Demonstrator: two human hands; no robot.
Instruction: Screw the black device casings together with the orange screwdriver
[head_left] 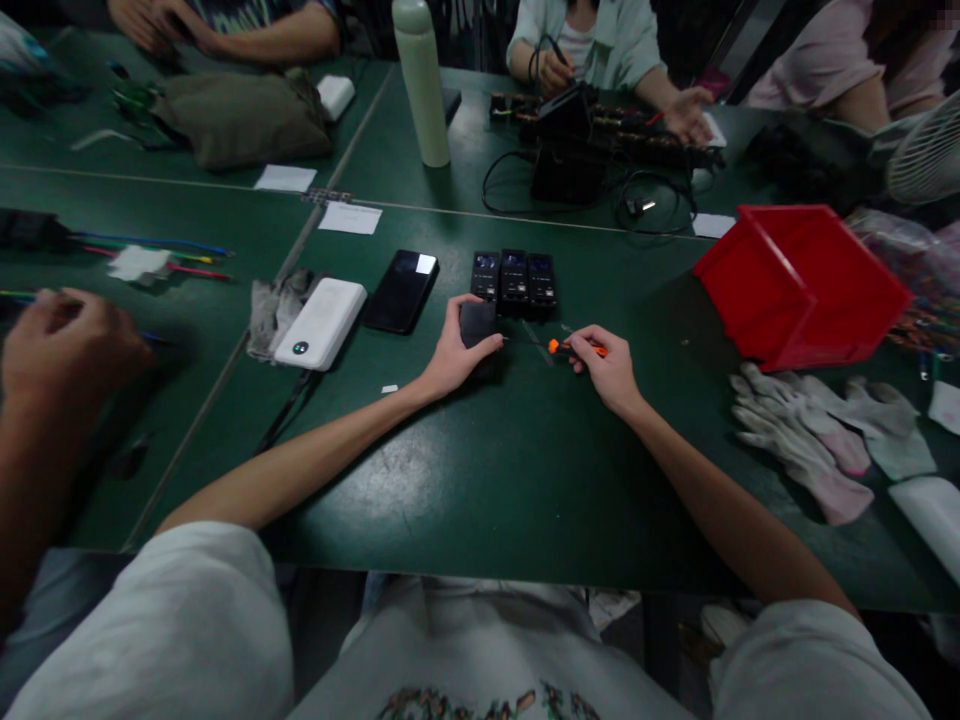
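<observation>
In the head view my left hand is wrapped round a small black block above the green table. My right hand grips a screwdriver with an orange and black handle; its thin shaft points left toward the block. Whether the tip touches the block is too small to tell. Just behind my left hand, three black modules stand side by side. A black phone lies to their left, and beside it a white power bank rests partly on a grey glove.
A red bin stands at the right, with work gloves in front of it. A pale green bottle rises at the back. Another person's hand is at the far left; people sit across the table near black devices and cables.
</observation>
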